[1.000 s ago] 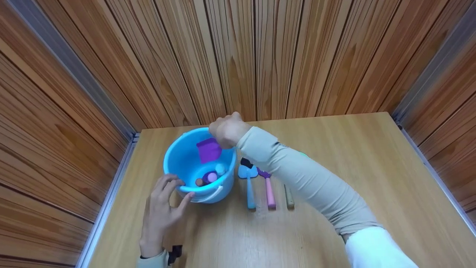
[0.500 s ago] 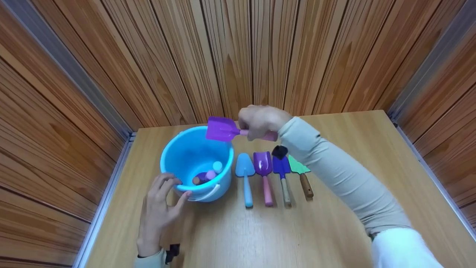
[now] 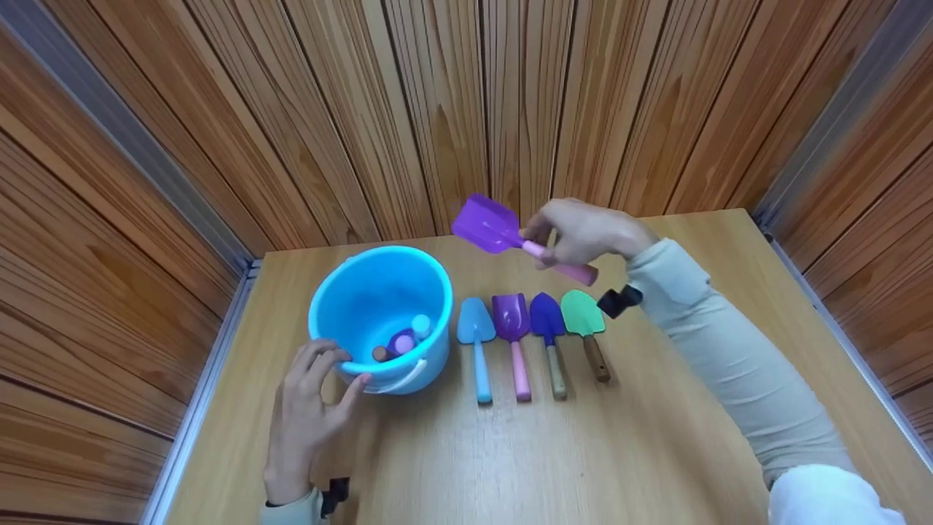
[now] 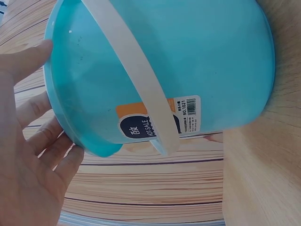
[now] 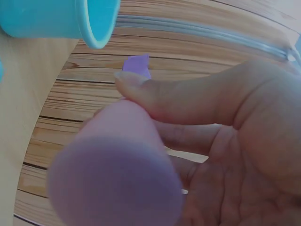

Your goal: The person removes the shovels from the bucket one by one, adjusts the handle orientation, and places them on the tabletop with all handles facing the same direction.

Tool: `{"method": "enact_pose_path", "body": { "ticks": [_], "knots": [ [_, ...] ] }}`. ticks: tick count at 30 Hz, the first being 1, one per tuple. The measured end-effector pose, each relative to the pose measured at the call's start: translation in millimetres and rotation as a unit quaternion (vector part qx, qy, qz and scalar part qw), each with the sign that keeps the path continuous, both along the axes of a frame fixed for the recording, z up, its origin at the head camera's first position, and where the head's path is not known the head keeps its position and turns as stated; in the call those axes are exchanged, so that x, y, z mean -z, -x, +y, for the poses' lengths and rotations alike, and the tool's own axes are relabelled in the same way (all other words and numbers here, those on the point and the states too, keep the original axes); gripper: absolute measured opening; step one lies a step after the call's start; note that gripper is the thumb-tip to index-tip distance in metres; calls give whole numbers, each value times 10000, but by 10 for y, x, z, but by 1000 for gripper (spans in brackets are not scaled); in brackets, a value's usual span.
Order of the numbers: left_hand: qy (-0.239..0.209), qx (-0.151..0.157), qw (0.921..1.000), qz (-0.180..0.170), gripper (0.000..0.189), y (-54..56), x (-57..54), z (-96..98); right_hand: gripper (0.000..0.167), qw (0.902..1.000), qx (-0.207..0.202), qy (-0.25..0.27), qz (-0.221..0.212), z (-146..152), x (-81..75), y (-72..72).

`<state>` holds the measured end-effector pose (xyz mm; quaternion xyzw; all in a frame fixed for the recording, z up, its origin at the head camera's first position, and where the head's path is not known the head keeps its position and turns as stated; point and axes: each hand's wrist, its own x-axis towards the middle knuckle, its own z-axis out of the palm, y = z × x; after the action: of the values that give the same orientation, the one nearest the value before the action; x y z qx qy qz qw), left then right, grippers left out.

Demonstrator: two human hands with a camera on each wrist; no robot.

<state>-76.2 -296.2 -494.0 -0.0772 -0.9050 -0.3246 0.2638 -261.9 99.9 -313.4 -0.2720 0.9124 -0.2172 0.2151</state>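
In the head view my left hand (image 3: 305, 412) holds the near-left rim of a blue bucket (image 3: 357, 292), fingers at the edge and thumb on the front. Up close in the left wrist view, its fingertips meet the bucket (image 4: 216, 70) rim beside a white handle (image 4: 136, 66). My right hand (image 3: 589, 232) pinches the pink grip of a toy shovel (image 3: 487, 223), whose purple blade points left above the back of the table. The right wrist view has the butt of that shovel (image 5: 115, 183) close to the camera, thumb laid along it.
Right of the bucket lies a row of small tools: a light blue trowel (image 3: 477, 324), a purple scoop (image 3: 510, 317), a dark blue trowel (image 3: 547, 315) and a green trowel (image 3: 582, 313). Several rounded ends show inside the bucket. Wood-panelled walls (image 3: 466, 109) enclose the table (image 3: 466, 459).
My right hand has lifted the purple shovel out of the bucket and carried it right, above the row of tools. My left hand stays at the rim.
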Motion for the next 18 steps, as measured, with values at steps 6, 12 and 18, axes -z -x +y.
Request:
{"method": "enact_pose_path", "body": {
  "ticks": [6,12,18],
  "knots": [
    [9,53,10000,66,32,9,-24,1,39,9973,313,649,122,310,157,-101],
    [23,24,10000,-33,32,8,-19,4,36,9922,612,1035,343,510,340,-193],
    [54,-21,10000,52,33,3,-12,-19,43,9840,1030,1439,202,602,572,-263]
  ]
}}
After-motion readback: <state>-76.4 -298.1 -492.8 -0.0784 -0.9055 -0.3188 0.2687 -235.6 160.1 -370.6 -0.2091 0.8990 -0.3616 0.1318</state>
